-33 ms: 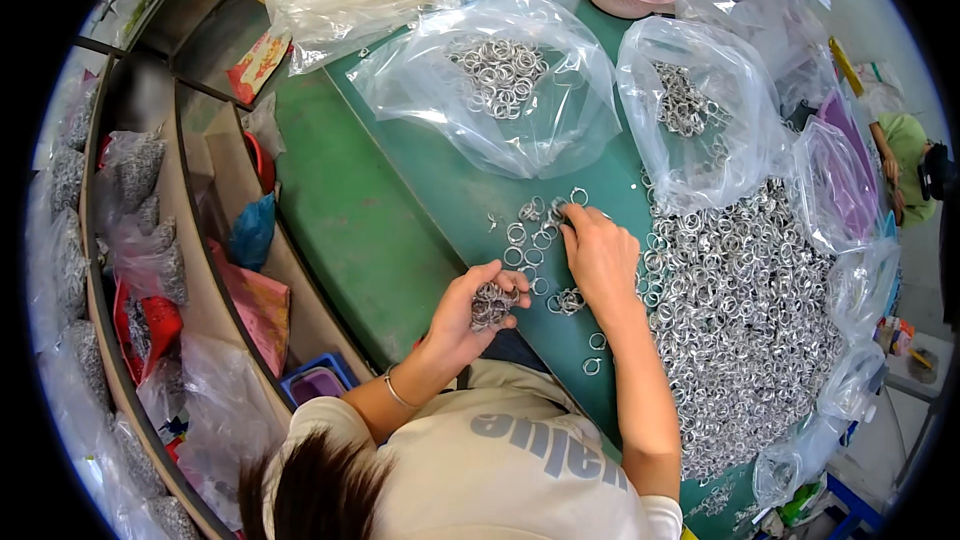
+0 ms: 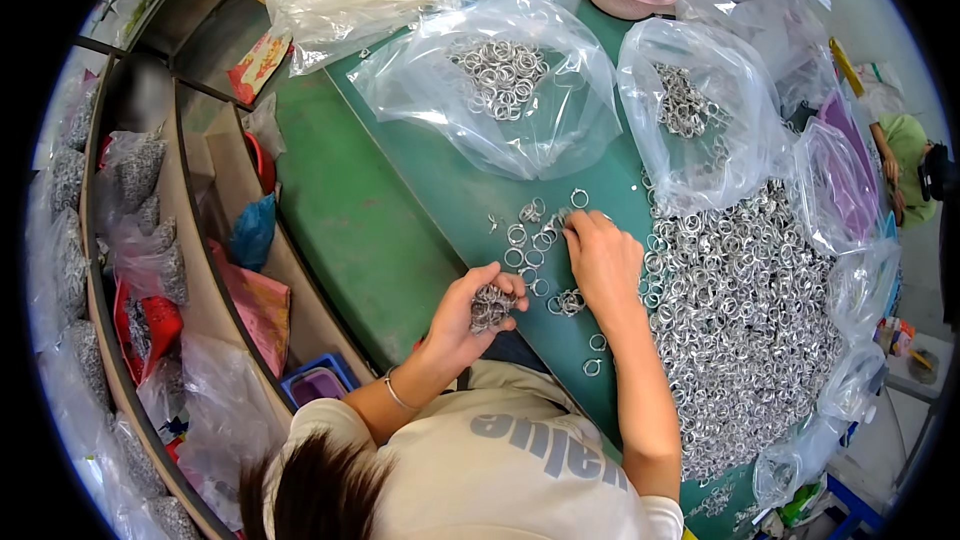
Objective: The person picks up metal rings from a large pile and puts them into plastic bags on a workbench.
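Note:
My left hand (image 2: 468, 325) is cupped, palm up, around a clump of silvery metal rings (image 2: 491, 308). To its right, my right hand (image 2: 605, 262) reaches over the table with thumb and fingers drawn together. What its fingertips hold, if anything, is hidden. Several loose rings (image 2: 516, 234) lie on the green tabletop between the hands, one ring (image 2: 579, 198) just beyond the right fingertips. A small cluster of rings (image 2: 567, 303) sits beside the right wrist. A large ring pile (image 2: 745, 330) spreads to the right of my right forearm.
Beyond my hands lie a clear plastic bag (image 2: 440, 125) with rings inside and a second clear bag (image 2: 640, 70) holding more. A pink basket (image 2: 600, 0) stands at the back. Shelves (image 2: 185, 270) with bagged parts line the left. Another person (image 2: 905, 165) is at far right.
My right hand has drawn back slightly to the right, and the small metal piece visible at its fingertips no longer shows there. My left hand has barely moved.

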Action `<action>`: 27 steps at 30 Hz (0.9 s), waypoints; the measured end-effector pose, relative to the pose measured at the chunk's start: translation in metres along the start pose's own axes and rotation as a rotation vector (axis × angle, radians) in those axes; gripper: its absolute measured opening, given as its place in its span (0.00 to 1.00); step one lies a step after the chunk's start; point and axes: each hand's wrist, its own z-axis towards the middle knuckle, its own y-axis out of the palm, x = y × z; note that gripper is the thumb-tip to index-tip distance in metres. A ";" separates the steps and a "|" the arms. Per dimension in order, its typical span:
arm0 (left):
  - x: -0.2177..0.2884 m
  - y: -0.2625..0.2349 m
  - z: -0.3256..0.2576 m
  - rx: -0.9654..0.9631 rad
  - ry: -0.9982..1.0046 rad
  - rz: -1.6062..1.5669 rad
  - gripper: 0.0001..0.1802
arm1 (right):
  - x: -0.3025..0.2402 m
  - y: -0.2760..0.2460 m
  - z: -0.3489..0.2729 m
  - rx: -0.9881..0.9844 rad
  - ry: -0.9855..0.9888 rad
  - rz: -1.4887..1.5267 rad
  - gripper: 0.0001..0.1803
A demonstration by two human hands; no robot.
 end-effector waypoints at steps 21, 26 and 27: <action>-0.005 -0.003 0.003 -0.050 -0.009 -0.074 0.17 | 0.018 -0.022 -0.006 -0.085 0.234 0.230 0.16; -0.005 0.003 0.003 -0.048 -0.022 -0.046 0.17 | 0.011 -0.006 0.013 0.072 0.127 -0.100 0.16; -0.006 0.003 0.002 -0.047 -0.022 -0.047 0.17 | 0.009 -0.005 0.013 0.047 0.121 -0.075 0.14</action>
